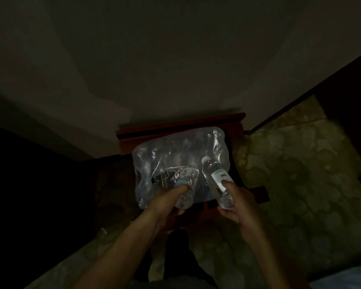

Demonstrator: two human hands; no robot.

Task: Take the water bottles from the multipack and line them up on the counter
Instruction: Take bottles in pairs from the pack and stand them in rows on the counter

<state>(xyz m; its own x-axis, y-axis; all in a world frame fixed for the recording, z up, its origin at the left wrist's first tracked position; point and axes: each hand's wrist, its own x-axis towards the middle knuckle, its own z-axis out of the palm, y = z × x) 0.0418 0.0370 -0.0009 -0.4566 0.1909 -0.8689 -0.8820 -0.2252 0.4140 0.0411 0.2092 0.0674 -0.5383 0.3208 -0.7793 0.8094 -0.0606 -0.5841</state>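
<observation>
Each hand (237, 203) apparently grips a bottle (216, 180) (dim).

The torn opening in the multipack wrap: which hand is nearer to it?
Left. The left hand is at the torn opening, gripping a bottle there; the right hand holds a freed water bottle off to the pack's right.

Dim light and crinkled wrap blur the bottles inside the multipack (179, 161), count unreadable.
</observation>
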